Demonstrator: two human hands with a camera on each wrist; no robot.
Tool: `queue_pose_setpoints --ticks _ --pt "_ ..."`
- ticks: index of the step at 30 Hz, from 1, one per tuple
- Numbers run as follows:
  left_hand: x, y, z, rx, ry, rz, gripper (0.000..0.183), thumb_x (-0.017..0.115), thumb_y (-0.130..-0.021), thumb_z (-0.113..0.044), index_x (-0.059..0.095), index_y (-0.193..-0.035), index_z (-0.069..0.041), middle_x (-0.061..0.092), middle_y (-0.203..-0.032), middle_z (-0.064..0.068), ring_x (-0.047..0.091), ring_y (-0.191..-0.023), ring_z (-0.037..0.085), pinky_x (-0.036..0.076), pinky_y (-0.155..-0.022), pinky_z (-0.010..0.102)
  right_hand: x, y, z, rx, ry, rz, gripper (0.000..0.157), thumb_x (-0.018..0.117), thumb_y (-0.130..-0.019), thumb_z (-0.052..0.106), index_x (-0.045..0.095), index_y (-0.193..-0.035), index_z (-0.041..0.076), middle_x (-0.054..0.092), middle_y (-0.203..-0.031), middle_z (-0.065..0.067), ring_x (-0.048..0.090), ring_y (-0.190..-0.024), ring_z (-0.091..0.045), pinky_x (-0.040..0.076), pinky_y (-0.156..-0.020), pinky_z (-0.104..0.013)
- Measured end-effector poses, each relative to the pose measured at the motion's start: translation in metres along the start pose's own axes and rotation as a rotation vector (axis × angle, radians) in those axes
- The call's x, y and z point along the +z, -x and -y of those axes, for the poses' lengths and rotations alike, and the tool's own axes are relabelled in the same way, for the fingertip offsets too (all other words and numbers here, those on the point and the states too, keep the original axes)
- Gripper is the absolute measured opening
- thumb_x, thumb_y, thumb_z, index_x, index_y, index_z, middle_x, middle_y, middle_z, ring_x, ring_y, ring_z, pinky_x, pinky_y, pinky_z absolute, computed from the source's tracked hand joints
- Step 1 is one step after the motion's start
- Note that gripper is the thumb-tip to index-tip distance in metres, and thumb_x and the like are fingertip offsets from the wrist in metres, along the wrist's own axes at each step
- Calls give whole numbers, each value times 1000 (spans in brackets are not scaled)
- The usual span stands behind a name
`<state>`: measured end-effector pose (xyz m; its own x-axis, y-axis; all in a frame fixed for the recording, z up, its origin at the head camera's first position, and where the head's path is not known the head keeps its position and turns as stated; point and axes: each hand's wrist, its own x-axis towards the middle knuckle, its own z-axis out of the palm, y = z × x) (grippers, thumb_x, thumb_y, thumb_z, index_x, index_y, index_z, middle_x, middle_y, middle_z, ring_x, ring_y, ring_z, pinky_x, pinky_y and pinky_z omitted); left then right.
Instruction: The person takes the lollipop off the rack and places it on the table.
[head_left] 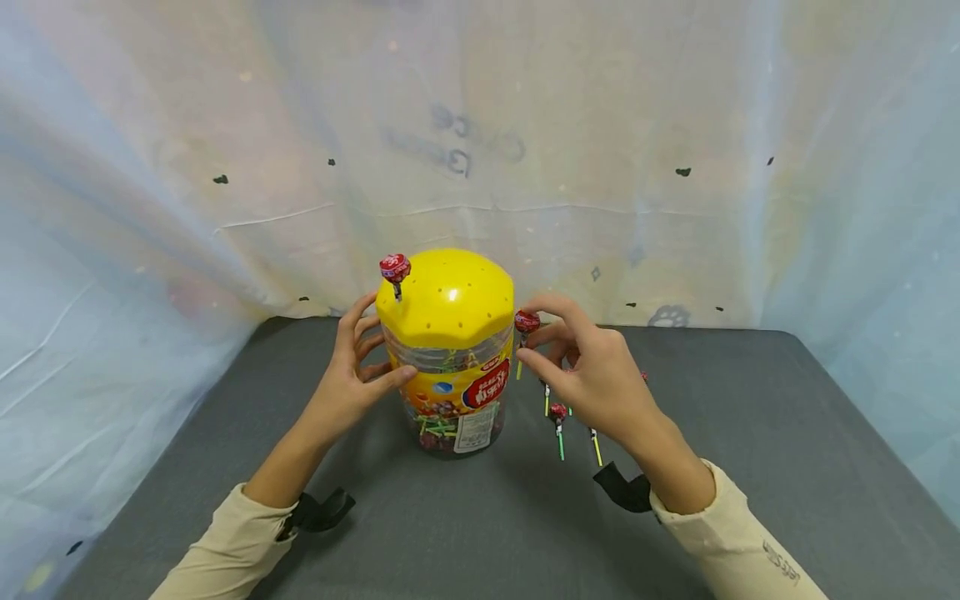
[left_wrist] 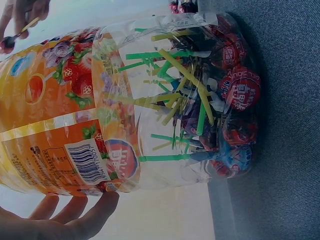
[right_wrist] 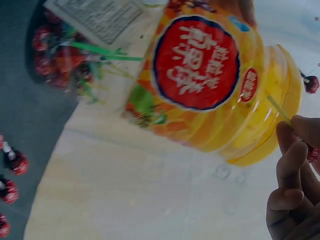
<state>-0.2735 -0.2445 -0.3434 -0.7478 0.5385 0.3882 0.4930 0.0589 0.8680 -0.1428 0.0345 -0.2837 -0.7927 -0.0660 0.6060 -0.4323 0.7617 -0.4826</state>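
Observation:
A clear plastic jar with a yellow-orange fruit label stands upright on the table. Its domed yellow lid has small holes, and one red-wrapped lollipop sticks up from the lid's left side. My left hand grips the jar's left side, thumb in front and fingers behind. Beside the lid's right edge, my right hand pinches another red lollipop, stick pointing down. In the right wrist view that yellow stick overlaps the jar below the lid. Many lollipops lie inside at the jar's bottom, among green and yellow sticks.
Several loose lollipops lie on the grey tabletop right of the jar, some partly hidden under my right hand. A pale printed sheet hangs behind the table's far edge and along both sides.

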Motion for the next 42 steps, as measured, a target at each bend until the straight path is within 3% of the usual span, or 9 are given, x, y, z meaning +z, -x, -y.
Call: queue_pose_setpoints --ticks 15,21,27,38,42 --pt "0 1 -2 -4 -13 -6 101 70 -90 -1 4 -158 -35 28 -154 9 38 -142 37 44 -103 66 -13 33 -39 66 44 35 52 79 -85 15 54 -130 22 76 -90 3 56 -60 0 45 -51 -21" --pt "1 -1 -2 -9 -5 -2 101 70 -91 -2 5 -157 -42 29 -153 7 38 -142 35 44 -103 66 -23 49 -58 113 86 69 51 77 -87 14 54 -131 22 74 -87 7 54 -62 0 44 -54 -21" --pt "0 -1 -2 -18 3 -3 101 70 -90 -2 5 -157 -42 28 -153 8 37 -143 35 43 -104 66 -29 60 -70 138 107 136 47 76 -88 13 54 -129 21 74 -87 8 49 -60 0 41 -54 -21" --pt "0 1 -1 -24 -5 -8 100 70 -91 -2 5 -157 -42 28 -153 8 36 -143 36 43 -104 67 -36 72 -92 248 128 297 47 75 -89 18 53 -131 20 73 -90 10 54 -64 1 43 -55 -22" --pt "0 1 -1 -22 -15 -5 100 70 -91 -4 5 -157 -41 28 -154 7 37 -143 36 43 -104 67 -37 76 -104 299 135 340 46 76 -89 17 54 -129 20 74 -91 8 49 -59 -2 42 -53 -23"
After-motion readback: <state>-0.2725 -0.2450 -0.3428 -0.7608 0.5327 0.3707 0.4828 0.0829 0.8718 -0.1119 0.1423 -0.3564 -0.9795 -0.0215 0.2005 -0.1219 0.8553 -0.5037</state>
